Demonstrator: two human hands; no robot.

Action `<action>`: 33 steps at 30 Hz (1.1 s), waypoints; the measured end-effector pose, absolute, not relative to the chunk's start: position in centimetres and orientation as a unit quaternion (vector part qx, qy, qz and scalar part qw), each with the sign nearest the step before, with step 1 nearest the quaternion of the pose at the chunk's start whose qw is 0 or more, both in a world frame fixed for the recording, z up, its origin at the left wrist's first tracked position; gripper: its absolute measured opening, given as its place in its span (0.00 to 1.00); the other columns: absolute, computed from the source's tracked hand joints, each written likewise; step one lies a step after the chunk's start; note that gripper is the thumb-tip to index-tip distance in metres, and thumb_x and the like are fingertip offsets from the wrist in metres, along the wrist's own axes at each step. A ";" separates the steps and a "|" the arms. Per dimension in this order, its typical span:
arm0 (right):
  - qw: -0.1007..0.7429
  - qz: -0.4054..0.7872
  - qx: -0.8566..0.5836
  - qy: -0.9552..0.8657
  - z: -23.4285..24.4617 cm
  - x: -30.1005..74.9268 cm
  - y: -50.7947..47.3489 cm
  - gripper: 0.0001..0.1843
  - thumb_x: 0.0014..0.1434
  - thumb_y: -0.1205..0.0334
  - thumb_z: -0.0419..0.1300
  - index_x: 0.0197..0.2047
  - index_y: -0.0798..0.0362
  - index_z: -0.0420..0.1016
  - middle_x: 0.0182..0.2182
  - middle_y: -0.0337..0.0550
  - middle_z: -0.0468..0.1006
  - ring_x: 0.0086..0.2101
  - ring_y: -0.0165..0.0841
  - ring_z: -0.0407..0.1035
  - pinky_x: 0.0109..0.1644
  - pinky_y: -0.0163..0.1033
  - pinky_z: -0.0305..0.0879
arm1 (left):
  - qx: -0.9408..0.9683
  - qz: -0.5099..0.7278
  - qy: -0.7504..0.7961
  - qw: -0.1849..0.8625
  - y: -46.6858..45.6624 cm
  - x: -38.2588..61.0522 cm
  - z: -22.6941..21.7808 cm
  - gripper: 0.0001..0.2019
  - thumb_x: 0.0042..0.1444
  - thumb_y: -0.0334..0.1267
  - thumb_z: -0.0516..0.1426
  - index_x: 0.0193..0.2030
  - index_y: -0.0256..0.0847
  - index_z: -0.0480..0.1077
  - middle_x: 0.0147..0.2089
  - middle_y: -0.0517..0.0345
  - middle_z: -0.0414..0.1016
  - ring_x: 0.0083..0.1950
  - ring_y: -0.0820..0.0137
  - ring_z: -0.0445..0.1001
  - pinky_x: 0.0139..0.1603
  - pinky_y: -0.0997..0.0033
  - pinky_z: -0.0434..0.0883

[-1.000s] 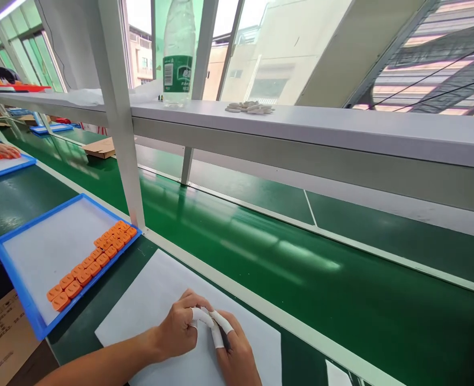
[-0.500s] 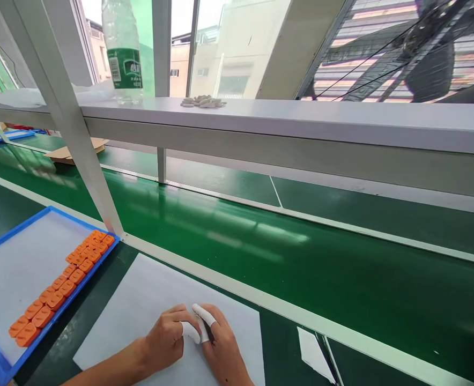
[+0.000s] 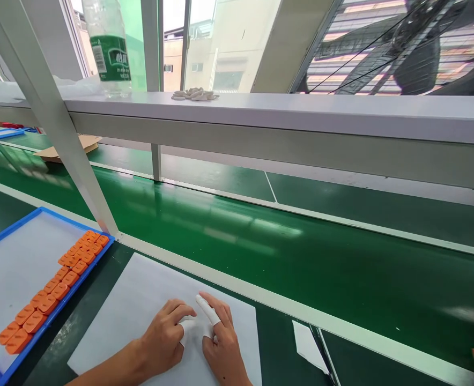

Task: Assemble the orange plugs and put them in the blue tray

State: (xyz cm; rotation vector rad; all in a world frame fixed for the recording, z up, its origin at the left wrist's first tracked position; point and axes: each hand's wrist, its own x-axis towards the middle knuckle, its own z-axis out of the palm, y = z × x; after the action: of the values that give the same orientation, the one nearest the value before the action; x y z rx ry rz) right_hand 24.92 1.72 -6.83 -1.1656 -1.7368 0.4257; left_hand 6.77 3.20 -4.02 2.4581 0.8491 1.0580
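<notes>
Both my hands rest on a white sheet (image 3: 140, 300) at the near edge of the bench. My left hand (image 3: 162, 340) is curled, its cot-covered thumb and fingertip pressed together against my right hand; what they pinch is hidden. My right hand (image 3: 221, 348) lies flat on the sheet with its fingers stretched forward, a white finger cot (image 3: 207, 311) on the index finger. A blue tray (image 3: 4, 236) to the left holds rows of several orange plastic parts (image 3: 56, 284) along its right edge.
A green conveyor belt (image 3: 261, 241) runs behind the sheet, past a slanted white frame post (image 3: 60, 139). The grey shelf (image 3: 301, 115) above carries a plastic bottle (image 3: 108, 48) and a small pile of finger cots (image 3: 194, 95). A paper scrap (image 3: 307, 346) lies right of the sheet.
The view has swung right, so the tray has slid left. My hands have shifted slightly on the sheet, and the right fingers now lie more stretched out.
</notes>
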 end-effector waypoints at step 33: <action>0.392 0.167 -0.582 -0.692 -2.2 27.9 1.5 0.25 0.60 0.68 0.59 0.59 0.44 0.71 0.51 0.42 0.77 0.50 0.35 0.73 0.55 0.41 0.72 | 0.911 0.254 0.317 0.076 5.3 4.1 -6.4 0.10 0.49 0.24 0.51 0.33 0.43 0.68 0.64 0.50 0.68 0.66 0.52 0.64 0.56 0.50 0.69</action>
State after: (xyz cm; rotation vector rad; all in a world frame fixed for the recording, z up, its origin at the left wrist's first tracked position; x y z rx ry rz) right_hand 27.93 1.45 -2.16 -1.4774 -1.7579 0.4236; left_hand 4.14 5.26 -6.37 2.7294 0.9510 0.7615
